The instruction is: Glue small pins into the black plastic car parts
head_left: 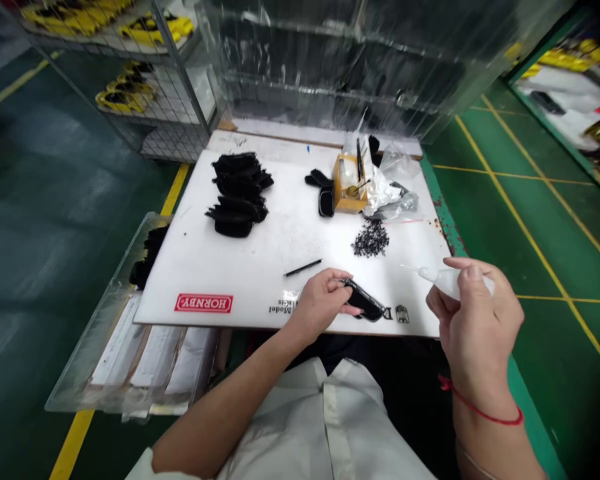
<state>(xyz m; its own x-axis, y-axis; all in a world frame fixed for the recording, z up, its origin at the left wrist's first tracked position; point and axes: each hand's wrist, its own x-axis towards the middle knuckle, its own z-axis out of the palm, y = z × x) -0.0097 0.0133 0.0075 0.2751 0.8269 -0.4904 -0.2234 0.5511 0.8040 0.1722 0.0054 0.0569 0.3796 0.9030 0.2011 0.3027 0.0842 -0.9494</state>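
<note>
My left hand (325, 300) is closed on a flat black plastic part (366, 303) with a shiny rim, held low over the front edge of the white board. In my right hand (480, 313) is a white glue bottle (447, 281) with a thin nozzle, which points left and stays apart from the black part. A loose pile of tiny black pieces (371, 239) lies beyond the hands. Left of it rests a thin black stick (303, 268). Several similar black parts (240, 193) are stacked in rows at the board's left.
On the white board (180, 267) stands a yellow box (350, 208) with tools and a small jar, beside crumpled plastic bags (400, 200). A clear bin (75, 373) sits lower left. Wire shelves (180, 73) hold yellow model cars (155, 28). Plastic sheeting (305, 60) hangs behind.
</note>
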